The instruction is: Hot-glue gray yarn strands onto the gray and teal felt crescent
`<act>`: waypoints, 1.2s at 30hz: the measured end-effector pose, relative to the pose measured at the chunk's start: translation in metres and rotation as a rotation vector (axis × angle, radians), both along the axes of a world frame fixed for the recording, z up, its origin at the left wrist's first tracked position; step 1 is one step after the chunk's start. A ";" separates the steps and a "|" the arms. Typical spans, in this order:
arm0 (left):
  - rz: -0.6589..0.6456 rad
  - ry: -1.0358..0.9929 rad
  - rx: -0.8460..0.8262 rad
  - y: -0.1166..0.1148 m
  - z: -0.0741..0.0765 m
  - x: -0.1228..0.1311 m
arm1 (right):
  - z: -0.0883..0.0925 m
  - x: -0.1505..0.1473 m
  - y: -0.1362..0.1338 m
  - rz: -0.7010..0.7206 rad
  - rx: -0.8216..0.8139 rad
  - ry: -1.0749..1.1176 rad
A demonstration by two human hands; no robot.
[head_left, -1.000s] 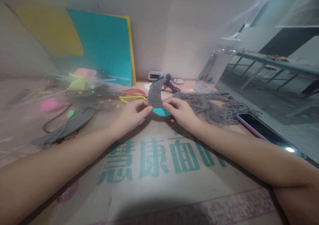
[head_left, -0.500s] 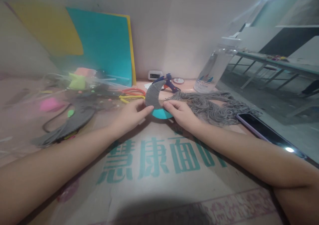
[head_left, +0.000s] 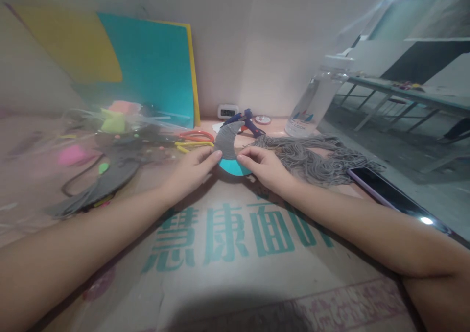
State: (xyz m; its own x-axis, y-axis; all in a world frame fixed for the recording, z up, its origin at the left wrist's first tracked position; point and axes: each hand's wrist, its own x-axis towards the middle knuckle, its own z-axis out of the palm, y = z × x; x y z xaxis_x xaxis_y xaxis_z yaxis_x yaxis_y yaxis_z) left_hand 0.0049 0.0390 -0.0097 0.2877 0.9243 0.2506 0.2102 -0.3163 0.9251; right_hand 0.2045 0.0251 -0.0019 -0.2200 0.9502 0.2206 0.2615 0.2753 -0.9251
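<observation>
A crescent shape point(head_left: 226, 141) wrapped in grey yarn is held up between my hands, with a bare turquoise part point(head_left: 235, 167) along its lower edge. My left hand point(head_left: 196, 168) pinches its left side, thumb on the front. On the right side, my right hand point(head_left: 262, 165) grips it between thumb and fingers. A loose heap of grey yarn point(head_left: 312, 158) lies just right of my right hand. Scissors with red and yellow handles point(head_left: 194, 137) are behind my left hand.
Behind the crescent are a blue glue gun point(head_left: 249, 124), a small white clock point(head_left: 228, 111) and a clear bottle point(head_left: 317, 97). A phone point(head_left: 389, 192) lies at right. Coloured sheets point(head_left: 154, 67) lean on the wall; a grey yarn-covered piece point(head_left: 106, 182) lies at left.
The crescent has tipped slightly, and more of its turquoise lower part shows at the left. My left thumb has shifted slightly up and left; my right thumb has moved a little left.
</observation>
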 end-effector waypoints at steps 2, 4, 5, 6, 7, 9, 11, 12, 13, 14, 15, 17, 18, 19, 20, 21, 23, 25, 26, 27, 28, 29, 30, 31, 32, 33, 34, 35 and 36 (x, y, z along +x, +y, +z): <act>-0.007 0.005 0.005 0.000 -0.001 0.000 | 0.001 0.000 -0.001 -0.009 -0.004 0.006; -0.016 0.040 0.017 0.001 -0.002 -0.001 | 0.002 -0.001 -0.002 -0.007 -0.010 0.023; -0.022 0.060 0.025 0.001 -0.001 -0.001 | 0.003 -0.001 -0.002 -0.003 -0.012 0.028; -0.029 0.080 0.035 0.002 -0.001 -0.001 | 0.003 -0.001 -0.002 0.001 -0.013 0.030; -0.036 0.095 0.047 0.002 0.000 -0.002 | 0.003 -0.001 -0.001 0.003 -0.009 0.031; -0.042 0.112 0.064 0.003 0.001 -0.002 | 0.004 -0.001 -0.001 0.004 0.010 0.044; -0.036 0.120 0.067 0.003 0.001 -0.002 | 0.004 -0.001 -0.001 -0.002 0.022 0.065; -0.032 0.125 0.067 0.003 0.001 -0.002 | 0.005 -0.001 -0.001 -0.002 0.021 0.067; -0.028 0.132 0.068 0.003 0.000 -0.003 | 0.005 -0.002 -0.001 -0.002 0.017 0.060; -0.025 0.140 0.070 0.004 -0.001 -0.003 | 0.005 -0.001 -0.001 -0.001 0.012 0.044; -0.021 0.146 0.072 0.004 -0.001 -0.003 | 0.005 -0.001 -0.001 -0.002 0.009 0.024; -0.015 0.151 0.072 0.004 -0.002 -0.003 | 0.006 -0.001 -0.002 -0.005 0.017 -0.003; -0.015 0.149 0.070 0.003 -0.002 -0.003 | 0.006 -0.001 -0.002 -0.005 0.022 -0.007; -0.015 0.145 0.068 0.003 -0.002 -0.003 | 0.005 -0.001 -0.002 -0.003 0.025 -0.002; -0.016 0.140 0.066 0.003 -0.002 -0.002 | 0.005 -0.001 -0.002 0.001 0.025 0.005; -0.018 0.134 0.064 0.002 -0.002 -0.002 | 0.005 -0.001 -0.002 0.006 0.023 0.012; -0.022 0.122 0.055 0.001 -0.001 -0.002 | 0.004 0.000 -0.002 0.017 0.015 0.024; -0.027 0.113 0.045 0.001 0.000 -0.002 | 0.002 0.000 -0.001 0.032 0.004 0.037; -0.030 0.106 0.043 0.001 0.000 -0.001 | 0.001 0.001 0.000 0.042 -0.002 0.043; -0.033 0.097 0.043 0.002 -0.001 -0.001 | 0.000 0.001 0.000 0.048 -0.007 0.051; -0.035 0.089 0.044 0.002 -0.001 -0.001 | 0.000 0.001 0.001 0.046 -0.010 0.062; -0.037 0.083 0.046 0.002 -0.001 -0.001 | -0.001 0.001 0.001 0.041 -0.011 0.074; -0.043 0.079 0.048 0.003 -0.001 -0.001 | -0.001 0.001 0.002 0.030 -0.010 0.089; -0.053 0.080 0.053 0.003 -0.001 -0.001 | -0.001 0.001 0.002 0.016 -0.010 0.103; -0.067 0.084 0.059 0.002 0.000 -0.001 | 0.000 0.001 0.003 0.001 -0.009 0.107; -0.077 0.094 0.068 0.002 0.000 -0.001 | 0.001 0.001 0.003 -0.010 -0.007 0.101; -0.080 0.107 0.078 0.001 0.001 -0.001 | 0.001 0.001 0.002 -0.014 -0.002 0.079; -0.077 0.125 0.087 0.000 0.002 -0.001 | 0.002 0.000 0.002 -0.012 0.006 0.047; -0.067 0.146 0.096 -0.001 0.003 -0.001 | 0.003 0.000 0.002 -0.008 0.017 0.012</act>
